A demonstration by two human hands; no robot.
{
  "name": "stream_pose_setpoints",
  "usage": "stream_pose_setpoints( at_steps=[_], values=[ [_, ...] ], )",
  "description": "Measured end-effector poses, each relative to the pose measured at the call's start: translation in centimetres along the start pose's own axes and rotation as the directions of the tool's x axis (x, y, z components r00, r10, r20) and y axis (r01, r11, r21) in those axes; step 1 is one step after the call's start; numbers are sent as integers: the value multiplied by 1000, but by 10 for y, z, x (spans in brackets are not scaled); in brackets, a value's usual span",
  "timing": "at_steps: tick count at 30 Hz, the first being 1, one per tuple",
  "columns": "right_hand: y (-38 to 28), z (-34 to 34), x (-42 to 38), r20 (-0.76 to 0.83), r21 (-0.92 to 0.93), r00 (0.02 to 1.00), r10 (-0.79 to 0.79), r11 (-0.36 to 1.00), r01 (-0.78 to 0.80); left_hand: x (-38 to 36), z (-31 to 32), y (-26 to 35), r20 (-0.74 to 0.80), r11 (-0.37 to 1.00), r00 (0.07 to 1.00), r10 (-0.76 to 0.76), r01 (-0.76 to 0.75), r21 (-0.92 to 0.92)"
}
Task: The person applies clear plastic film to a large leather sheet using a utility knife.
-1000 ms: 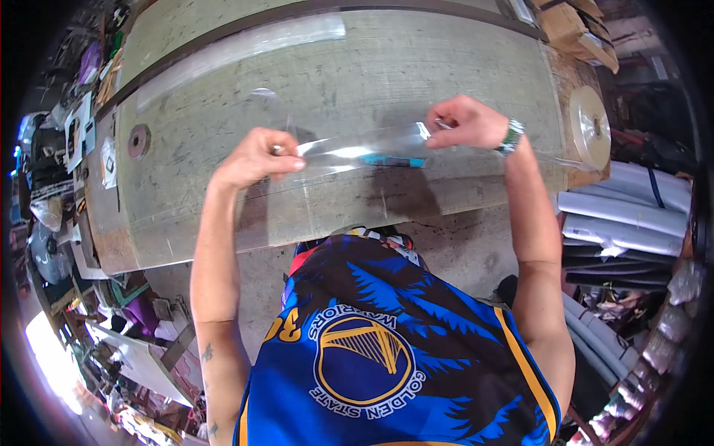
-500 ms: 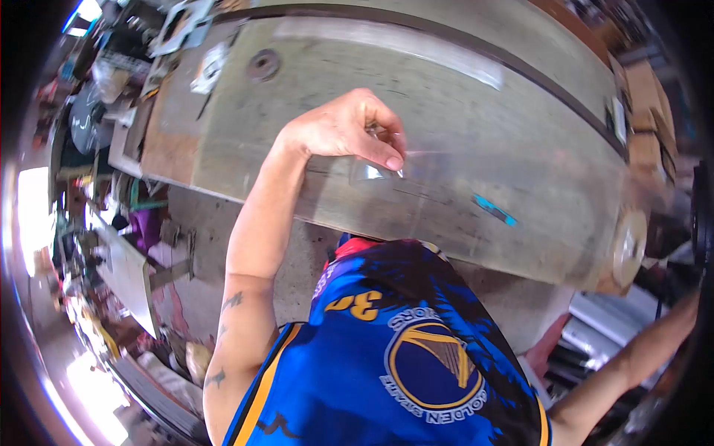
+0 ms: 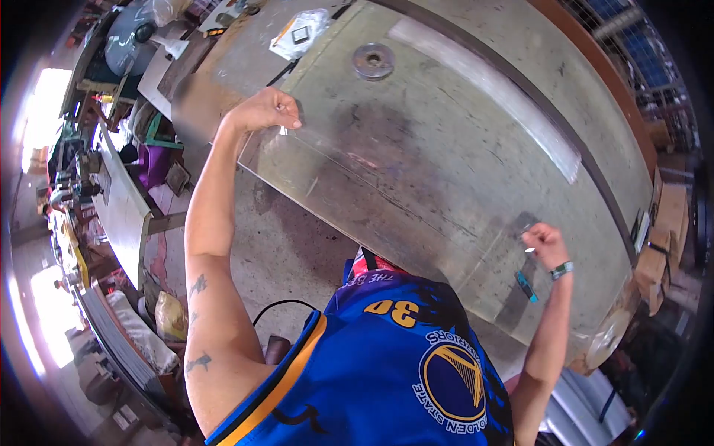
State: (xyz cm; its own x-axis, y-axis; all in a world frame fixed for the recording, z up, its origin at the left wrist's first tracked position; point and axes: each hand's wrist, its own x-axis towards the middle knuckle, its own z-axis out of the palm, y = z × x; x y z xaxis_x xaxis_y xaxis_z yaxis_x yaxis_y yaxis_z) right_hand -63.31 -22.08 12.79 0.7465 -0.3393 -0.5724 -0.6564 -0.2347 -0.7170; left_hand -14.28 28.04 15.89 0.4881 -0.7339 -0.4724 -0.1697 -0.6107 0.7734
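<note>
My left hand (image 3: pixel 266 110) is closed in a pinch at the left end of the table, gripping an edge of clear plastic film (image 3: pixel 283 131) that shows as a small glint. Faint lines of a transparent sheet run over the tabletop between my hands; its full outline is hard to make out. Farther right, my right hand (image 3: pixel 545 242) is also pinched, with a small whitish glint under the fingertips, apparently the same film. Just below that hand lies a teal utility knife (image 3: pixel 526 286).
A clear tape roll (image 3: pixel 372 61) lies on the worktable (image 3: pixel 461 149). Along its far side runs a pale clear strip (image 3: pixel 491 93). A larger roll (image 3: pixel 606 332) stands at the right end, near cardboard boxes (image 3: pixel 666 238). A plastic bag (image 3: pixel 299 34) lies at upper left.
My left hand has moved left from the table's middle to its left end, with the film. My right hand has come into view over the table from the far right. The view has shifted.
</note>
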Motion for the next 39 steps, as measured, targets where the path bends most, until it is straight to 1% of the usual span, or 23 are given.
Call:
stream_pose_setpoints(
  at_steps=[1,2,4,5,7,8,10,11,14,15,17,20,23,26,29,31,35,38,39],
  values=[
    [9,15,12,23,-19,1000,7,1000,-7,7,-3,-17,-34,999,999,1,1,35],
    [19,29,21,32,6,999,4,1000,-4,14,-5,-33,-67,998,998,1,4,70],
    [33,48,33,49,58,999,0,998,-3,26,-9,-69,-158,994,986,-56,69,79],
    [34,52,34,31,17,999,33,999,-33,29,-13,-79,-201,991,976,-82,101,85],
    [34,58,35,-18,-57,995,96,994,-96,26,-15,-77,-332,982,939,-88,137,128],
    [30,59,34,-35,-57,993,116,991,-118,25,-12,-76,-392,977,916,-87,156,146],
    [20,59,28,-70,-60,985,160,985,-164,25,-7,-79,-493,975,870,-3,112,191],
    [31,54,29,-53,-68,991,120,990,-123,27,-6,-82,-540,972,841,38,94,215],
    [39,50,26,-88,-69,978,190,978,-197,35,2,-91,-605,990,796,-6,88,107],
    [40,49,26,-69,-22,979,193,981,-194,36,7,-92,-690,988,722,53,62,141],
    [38,49,24,-73,-13,971,227,973,-228,38,19,-90,-824,975,539,174,23,221],
    [38,46,25,-68,-22,968,241,970,-243,41,29,-104,-856,993,517,-6,104,56],
    [44,41,26,-36,-26,972,233,972,-234,46,31,-108,-873,997,488,-23,78,17],
    [48,34,26,-23,-7,966,259,966,-259,48,32,-106,-881,994,471,-46,108,6],
    [54,28,25,-35,0,968,250,968,-250,52,36,-108,-920,993,390,32,91,74],
    [58,24,25,-28,-11,962,271,962,-271,55,38,-108,-926,989,373,60,102,105],
    [52,24,25,-29,-8,956,291,957,-291,58,40,-97,-928,977,368,63,165,132],
    [60,25,27,-26,44,965,260,965,-259,58,39,-93,-922,973,379,85,167,158],
    [57,26,27,-26,32,963,270,963,-269,59,39,-95,-922,972,373,107,156,176]
  ],
)
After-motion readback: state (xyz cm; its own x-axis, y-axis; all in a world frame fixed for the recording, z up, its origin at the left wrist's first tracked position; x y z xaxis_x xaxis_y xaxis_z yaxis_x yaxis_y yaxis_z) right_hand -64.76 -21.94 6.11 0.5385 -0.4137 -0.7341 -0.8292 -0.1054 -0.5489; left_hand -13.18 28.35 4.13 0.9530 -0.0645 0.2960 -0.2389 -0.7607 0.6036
